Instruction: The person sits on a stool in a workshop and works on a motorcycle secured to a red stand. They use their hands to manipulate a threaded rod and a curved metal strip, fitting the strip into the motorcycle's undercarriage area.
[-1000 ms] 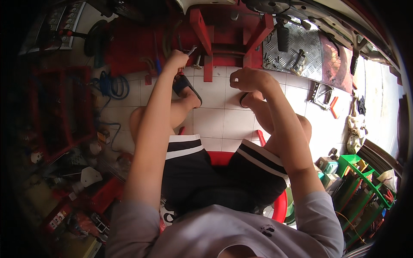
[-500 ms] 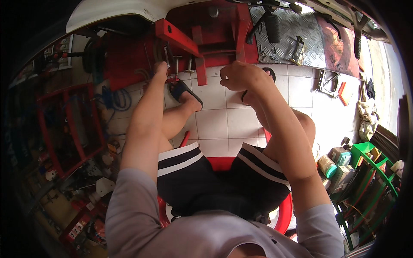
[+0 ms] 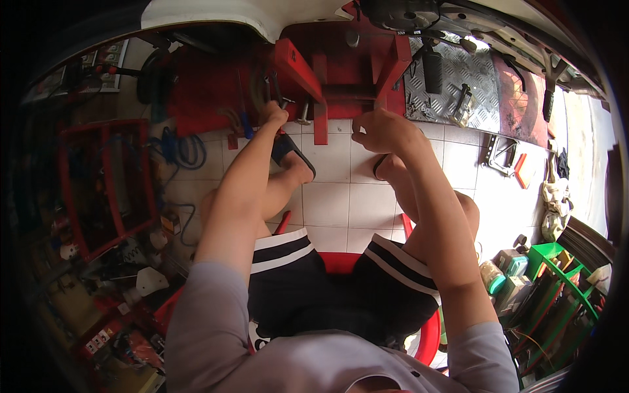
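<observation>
My left hand (image 3: 274, 115) is closed at the left of the red metal stand (image 3: 320, 123), around what looks like a slim metal wrench (image 3: 275, 84) that points away from me. A bolt-like metal rod with a round head (image 3: 303, 115) lies just right of that hand. My right hand (image 3: 386, 130) hovers at the stand's right leg with its fingers curled in. Its back hides whatever may be in it. A blue-handled tool (image 3: 247, 126) sits left of my left hand, at the edge of the red platform (image 3: 203, 98).
A ridged metal plate (image 3: 452, 78) covers the platform's right part, under a vehicle's underside. Blue hose (image 3: 187, 154) coils on the left floor beside a red rack (image 3: 108, 183). A green rack (image 3: 557, 262) and jars stand at right. I sit on a red chair (image 3: 429, 337).
My left hand has moved slightly right, closer to the stand. My right hand stays near the stand's right leg, its fingers tipped further down. The whole view has shifted a little.
</observation>
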{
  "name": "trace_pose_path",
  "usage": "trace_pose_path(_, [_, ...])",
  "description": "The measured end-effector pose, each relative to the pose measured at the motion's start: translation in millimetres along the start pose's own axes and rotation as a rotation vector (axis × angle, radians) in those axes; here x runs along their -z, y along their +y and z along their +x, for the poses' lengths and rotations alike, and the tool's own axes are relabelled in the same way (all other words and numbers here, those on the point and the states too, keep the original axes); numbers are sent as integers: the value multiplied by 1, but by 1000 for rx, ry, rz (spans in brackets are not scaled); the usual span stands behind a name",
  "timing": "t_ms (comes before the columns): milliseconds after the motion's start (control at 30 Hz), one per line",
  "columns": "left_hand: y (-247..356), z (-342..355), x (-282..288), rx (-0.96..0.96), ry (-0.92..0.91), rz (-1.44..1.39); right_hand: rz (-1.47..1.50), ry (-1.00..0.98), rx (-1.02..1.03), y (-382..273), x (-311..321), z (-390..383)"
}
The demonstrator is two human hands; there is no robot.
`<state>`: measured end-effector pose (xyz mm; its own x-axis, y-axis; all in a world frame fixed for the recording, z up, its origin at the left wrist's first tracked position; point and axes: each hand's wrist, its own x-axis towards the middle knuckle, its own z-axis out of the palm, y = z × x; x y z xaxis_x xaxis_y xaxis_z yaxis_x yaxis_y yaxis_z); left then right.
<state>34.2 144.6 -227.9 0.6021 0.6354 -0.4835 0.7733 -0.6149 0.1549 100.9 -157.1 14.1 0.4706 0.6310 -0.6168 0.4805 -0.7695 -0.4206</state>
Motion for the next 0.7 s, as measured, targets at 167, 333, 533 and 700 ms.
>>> trace_pose_path(167, [28,-27,86,6,106,-348,130,180,96,3,-4,22])
trace_pose_path(333, [22,-111,180,-109,-83,-1489,497,570,439,-20,9,34])
trace_pose_path(533, [15,-141,185,-120,-235,-1974,603,827,616,-47,15,53])
trace_pose_path(700, [39,-135,173,-123,-206,-2011,866,647,585,-65,23,66])
